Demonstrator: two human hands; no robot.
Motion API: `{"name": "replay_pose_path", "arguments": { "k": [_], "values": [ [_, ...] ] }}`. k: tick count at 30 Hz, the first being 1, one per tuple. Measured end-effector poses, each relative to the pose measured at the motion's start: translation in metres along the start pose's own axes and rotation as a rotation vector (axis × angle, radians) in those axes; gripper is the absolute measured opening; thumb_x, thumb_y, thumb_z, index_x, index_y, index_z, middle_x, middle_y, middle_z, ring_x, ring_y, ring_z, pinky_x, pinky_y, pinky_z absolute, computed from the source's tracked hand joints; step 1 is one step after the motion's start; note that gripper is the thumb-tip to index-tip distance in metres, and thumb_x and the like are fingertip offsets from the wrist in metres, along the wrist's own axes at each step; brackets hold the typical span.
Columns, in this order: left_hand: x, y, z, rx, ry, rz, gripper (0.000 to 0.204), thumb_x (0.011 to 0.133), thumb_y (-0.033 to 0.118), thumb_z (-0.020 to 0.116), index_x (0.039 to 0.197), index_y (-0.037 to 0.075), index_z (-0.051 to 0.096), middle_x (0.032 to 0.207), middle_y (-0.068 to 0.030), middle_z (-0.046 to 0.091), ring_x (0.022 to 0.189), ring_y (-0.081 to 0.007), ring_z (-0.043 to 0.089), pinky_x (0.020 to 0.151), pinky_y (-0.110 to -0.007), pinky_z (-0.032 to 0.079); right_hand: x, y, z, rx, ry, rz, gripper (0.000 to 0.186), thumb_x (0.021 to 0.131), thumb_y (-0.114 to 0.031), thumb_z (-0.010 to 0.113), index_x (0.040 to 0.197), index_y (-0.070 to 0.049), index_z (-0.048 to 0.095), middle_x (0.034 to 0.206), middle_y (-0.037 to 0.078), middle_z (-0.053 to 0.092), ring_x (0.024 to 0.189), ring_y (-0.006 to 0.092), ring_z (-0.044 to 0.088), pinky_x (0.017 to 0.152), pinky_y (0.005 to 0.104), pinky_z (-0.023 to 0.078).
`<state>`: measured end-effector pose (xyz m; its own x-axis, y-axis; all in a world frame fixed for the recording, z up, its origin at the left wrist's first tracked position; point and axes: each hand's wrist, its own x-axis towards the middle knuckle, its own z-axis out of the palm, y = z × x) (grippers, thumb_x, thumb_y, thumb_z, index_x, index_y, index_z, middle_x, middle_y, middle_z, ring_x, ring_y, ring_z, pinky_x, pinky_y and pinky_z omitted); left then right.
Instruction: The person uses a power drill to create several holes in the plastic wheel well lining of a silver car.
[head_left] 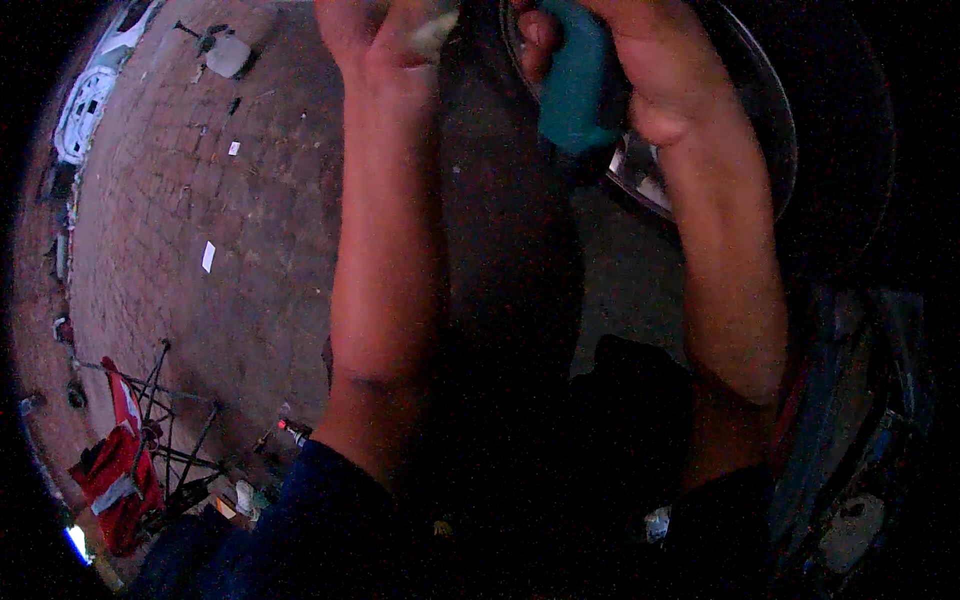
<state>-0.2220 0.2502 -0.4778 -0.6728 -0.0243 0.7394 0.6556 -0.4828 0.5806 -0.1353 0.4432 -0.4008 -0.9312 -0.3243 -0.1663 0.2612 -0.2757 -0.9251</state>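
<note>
At the top edge, my left hand (390, 30) is partly cut off; a pale patch (432, 35) shows by it, and I cannot make out its fingers or what they may hold. My right hand (640, 60) is closed round a teal tool (575, 85) with a black lower end. Behind that tool and my right forearm is a large round dark thing (840, 140) with a curved metal rim (780, 110), like a wheel. Its inner part is mostly hidden in shadow.
A brick-like floor (200, 310) lies to the left, with paper scraps (208, 256) and a grey pad (228, 55). A red fabric item on a thin folding frame (125, 470) is at the lower left. White parts (85, 115) line the left edge. Dark clutter (850, 420) fills the lower right.
</note>
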Motion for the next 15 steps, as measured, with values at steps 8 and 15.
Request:
{"name": "replay_pose_path", "arguments": {
  "k": [8,15],
  "values": [
    [0.007,0.005,0.024,-0.581,0.464,-0.243,0.039,0.107,0.037,0.043,0.137,0.012,0.048,0.117,0.0006,0.058,0.082,-0.0092,0.053,0.08,-0.031,0.046,-0.004,0.017,-0.004,-0.088,0.017,-0.203,0.024,0.088,-0.029,0.076,0.087,-0.006,0.069,0.067,0.003,0.064,0.059,0.0132,0.062,0.057,0.028,0.051],
    [-0.013,0.018,0.033,0.258,0.067,0.003,0.014,0.099,0.023,0.058,0.101,0.01,0.054,0.084,-0.0025,0.051,0.085,-0.018,0.056,0.089,-0.044,0.05,-0.013,0.024,-0.01,-0.019,0.042,-0.23,0.027,0.089,-0.029,0.074,0.09,-0.003,0.069,0.066,0.004,0.062,0.06,0.0157,0.06,0.061,0.0305,0.05]
  ]
}}
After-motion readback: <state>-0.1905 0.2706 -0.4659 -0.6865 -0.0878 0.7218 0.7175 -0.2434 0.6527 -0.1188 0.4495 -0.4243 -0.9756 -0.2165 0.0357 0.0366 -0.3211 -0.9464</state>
